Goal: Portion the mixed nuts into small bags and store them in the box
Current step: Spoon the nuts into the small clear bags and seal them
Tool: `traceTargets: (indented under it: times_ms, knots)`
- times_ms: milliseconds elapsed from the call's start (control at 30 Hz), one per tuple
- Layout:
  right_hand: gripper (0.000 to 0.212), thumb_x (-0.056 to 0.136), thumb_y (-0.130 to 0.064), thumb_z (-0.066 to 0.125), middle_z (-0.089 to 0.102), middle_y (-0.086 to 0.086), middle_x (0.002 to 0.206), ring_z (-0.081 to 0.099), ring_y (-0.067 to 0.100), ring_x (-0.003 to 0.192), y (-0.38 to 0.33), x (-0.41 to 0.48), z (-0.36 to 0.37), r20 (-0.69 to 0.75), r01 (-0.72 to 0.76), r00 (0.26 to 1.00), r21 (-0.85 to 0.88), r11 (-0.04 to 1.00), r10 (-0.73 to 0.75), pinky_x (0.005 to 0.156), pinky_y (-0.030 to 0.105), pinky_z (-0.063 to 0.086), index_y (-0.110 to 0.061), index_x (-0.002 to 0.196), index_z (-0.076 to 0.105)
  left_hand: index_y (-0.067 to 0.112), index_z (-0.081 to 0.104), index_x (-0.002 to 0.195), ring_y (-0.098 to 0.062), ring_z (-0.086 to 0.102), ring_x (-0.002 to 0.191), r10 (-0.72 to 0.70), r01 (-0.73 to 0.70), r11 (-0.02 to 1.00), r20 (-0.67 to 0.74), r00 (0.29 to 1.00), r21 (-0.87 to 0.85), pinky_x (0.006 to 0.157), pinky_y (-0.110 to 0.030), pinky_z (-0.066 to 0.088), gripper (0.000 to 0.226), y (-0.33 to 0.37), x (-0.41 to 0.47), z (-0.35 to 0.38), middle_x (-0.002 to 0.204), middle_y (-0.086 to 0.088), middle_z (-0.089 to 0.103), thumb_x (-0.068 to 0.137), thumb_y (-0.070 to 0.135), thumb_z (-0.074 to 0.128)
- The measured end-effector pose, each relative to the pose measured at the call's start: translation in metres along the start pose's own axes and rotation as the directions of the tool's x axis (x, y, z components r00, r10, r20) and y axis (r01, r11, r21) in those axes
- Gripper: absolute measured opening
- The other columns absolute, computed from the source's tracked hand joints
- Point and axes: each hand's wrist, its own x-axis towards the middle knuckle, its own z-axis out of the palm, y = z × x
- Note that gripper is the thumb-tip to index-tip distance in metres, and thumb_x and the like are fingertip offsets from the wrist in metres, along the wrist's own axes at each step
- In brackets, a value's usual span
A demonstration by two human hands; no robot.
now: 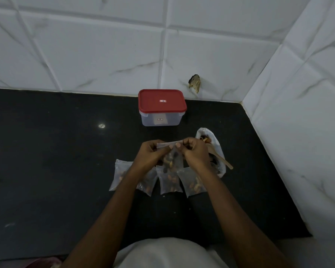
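Head view: fingers [178,145] on small bag [172,159]

The box [162,108] stands behind four filled bags [169,182] — the big bag [219,147], spoon [223,161] inside, lies to their right.

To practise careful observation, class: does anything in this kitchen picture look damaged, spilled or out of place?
Yes. The wall tile right of the red-lidded box has a broken patch just above the counter, dark and brown against the white. A few pale specks lie by the filled bags.

Black stone counter [56,151] in a corner; white marble-veined wall tiles [104,55]; dim light.
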Motion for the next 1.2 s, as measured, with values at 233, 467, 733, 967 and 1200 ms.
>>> traceTargets:
  times_ms: [233,467,733,967,1200]
  knots:
    - [0.012,0.091,-0.020,0.068,0.068,-0.004,0.079,0.064,0.006,0.077,-0.002,0.001,0.008,-0.077,0.075,0.994,-0.027,0.997,-0.077,0.069,0.018,0.052,-0.015,0.080,0.068,0.009,0.071,0.095,-0.019,0.069,0.071,0.061,-0.059,0.996,-0.028,0.998,0.059,0.058,-0.027,0.056,0.011,-0.001,0.008,-0.009,0.083,-0.011,0.072,0.092,0.019,0.066]
    - [0.015,0.092,-0.031,0.067,0.074,0.003,0.090,0.072,0.014,0.086,0.007,0.001,0.007,-0.008,-0.001,1.000,0.186,0.983,0.003,0.075,0.037,0.061,-0.016,0.093,0.070,0.003,0.071,0.096,-0.019,0.070,0.077,0.092,-0.091,0.996,-0.035,0.995,0.022,0.065,-0.026,0.057,0.015,-0.004,0.016,-0.009,0.085,-0.009,0.073,0.091,0.017,0.066]
    - [0.015,0.093,-0.017,0.064,0.073,-0.001,0.082,0.070,0.010,0.080,0.004,-0.002,0.009,-0.069,0.023,0.998,0.128,0.991,-0.014,0.075,0.030,0.058,-0.024,0.079,0.067,0.005,0.072,0.098,-0.019,0.070,0.074,0.102,-0.101,0.993,-0.018,0.995,0.064,0.059,-0.025,0.056,0.014,-0.001,0.014,-0.009,0.087,-0.012,0.072,0.089,0.015,0.069]
    - [0.006,0.091,-0.015,0.066,0.072,-0.001,0.084,0.069,0.013,0.083,0.002,0.000,0.014,-0.095,0.047,0.995,0.091,0.995,-0.039,0.080,0.038,0.059,-0.012,0.087,0.070,0.012,0.072,0.087,-0.012,0.065,0.065,0.137,-0.137,0.979,0.010,0.991,0.153,0.058,-0.021,0.051,0.007,-0.002,0.018,-0.013,0.076,-0.005,0.071,0.090,0.017,0.068]
    - [0.008,0.095,-0.021,0.064,0.074,0.004,0.091,0.071,0.019,0.089,0.006,-0.004,0.011,0.009,-0.004,1.000,0.229,0.973,0.002,0.075,0.035,0.061,-0.018,0.092,0.070,0.014,0.072,0.087,-0.018,0.069,0.076,0.164,-0.151,0.972,-0.060,0.985,0.180,0.069,-0.030,0.056,0.006,-0.007,0.024,-0.014,0.084,-0.007,0.071,0.089,0.011,0.067]
